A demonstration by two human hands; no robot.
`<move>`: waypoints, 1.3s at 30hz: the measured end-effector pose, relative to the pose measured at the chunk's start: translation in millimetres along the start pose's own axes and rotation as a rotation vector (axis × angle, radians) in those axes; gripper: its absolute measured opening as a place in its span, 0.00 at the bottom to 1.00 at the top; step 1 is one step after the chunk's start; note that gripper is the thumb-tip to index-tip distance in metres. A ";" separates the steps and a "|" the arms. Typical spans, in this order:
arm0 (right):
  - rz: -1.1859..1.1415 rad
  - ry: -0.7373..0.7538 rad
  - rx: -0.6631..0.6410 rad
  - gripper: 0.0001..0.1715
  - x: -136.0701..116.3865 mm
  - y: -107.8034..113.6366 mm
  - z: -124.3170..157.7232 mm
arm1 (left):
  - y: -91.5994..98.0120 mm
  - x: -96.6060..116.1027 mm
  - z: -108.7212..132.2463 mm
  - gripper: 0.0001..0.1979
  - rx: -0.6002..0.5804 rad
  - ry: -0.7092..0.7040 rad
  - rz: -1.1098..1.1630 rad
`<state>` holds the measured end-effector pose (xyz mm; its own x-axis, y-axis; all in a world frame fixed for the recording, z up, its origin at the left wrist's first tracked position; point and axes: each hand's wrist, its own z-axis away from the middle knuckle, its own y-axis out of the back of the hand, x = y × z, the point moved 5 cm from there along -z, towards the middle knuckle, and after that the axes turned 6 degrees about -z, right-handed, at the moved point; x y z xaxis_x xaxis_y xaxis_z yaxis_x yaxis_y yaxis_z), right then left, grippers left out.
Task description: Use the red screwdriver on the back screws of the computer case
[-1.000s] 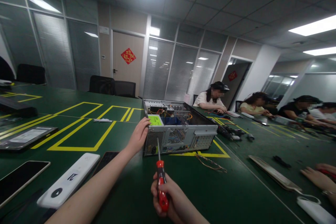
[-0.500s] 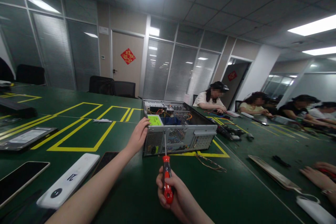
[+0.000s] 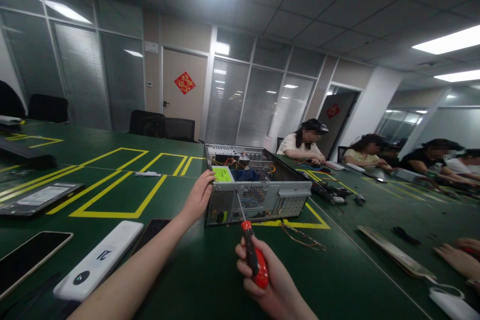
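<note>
An open metal computer case (image 3: 262, 200) stands on the green table, its perforated rear panel facing me. Inside show coloured wires and a box with a bright green label (image 3: 222, 174), at the near left corner. My left hand (image 3: 199, 195) rests on that corner, fingers over the edge beside the label, thumb side hidden. My right hand (image 3: 262, 272) is closed around the red and black handle of a screwdriver (image 3: 246, 226). The shaft points up and away, its tip at the rear panel near the top edge; whether it sits on a screw I cannot tell.
On the left lie a white device marked 21 (image 3: 99, 260), phones and a hard drive (image 3: 43, 199). Thin wires (image 3: 302, 236) lie right of the case, with black cables (image 3: 333, 192) behind. Several people sit at the right; a person's hand (image 3: 455, 258) is at the right edge.
My right hand and the screwdriver handle have shifted right, so the screwdriver now slants more. My left hand stays on the case corner. The view has shifted slightly.
</note>
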<state>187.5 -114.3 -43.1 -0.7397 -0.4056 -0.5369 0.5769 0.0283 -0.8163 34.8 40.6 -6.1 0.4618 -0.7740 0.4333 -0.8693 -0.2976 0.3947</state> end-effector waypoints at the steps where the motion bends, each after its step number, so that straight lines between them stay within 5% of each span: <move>1: -0.046 -0.053 0.013 0.15 -1.0 -0.7 1.2 | -0.1 0.0 0.0 0.15 0.001 -0.002 0.000; 6: -0.157 -0.243 0.044 0.21 -0.5 0.3 2.4 | 0.1 0.9 0.0 0.15 -0.002 0.000 -0.005; 17: -0.154 -0.124 0.179 0.16 -1.2 8.9 -1.8 | -0.4 -3.6 1.4 0.15 0.001 0.004 0.002; 25: -0.333 -0.201 0.071 0.16 -5.8 5.9 0.5 | -0.2 -3.3 1.5 0.15 -0.007 0.024 0.000; 33: -0.257 -0.153 0.156 0.19 -7.5 5.8 -0.4 | 0.7 -2.5 1.5 0.15 0.003 0.007 0.010; 39: -0.404 -0.108 0.142 0.18 -15.1 8.3 0.1 | 0.2 -2.8 1.1 0.15 0.001 0.006 0.009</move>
<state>203.5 -108.1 -41.7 -0.8798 -0.4515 -0.1490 0.2960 -0.2749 -0.9148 33.2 42.2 -8.1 0.4546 -0.7732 0.4421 -0.8738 -0.2911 0.3894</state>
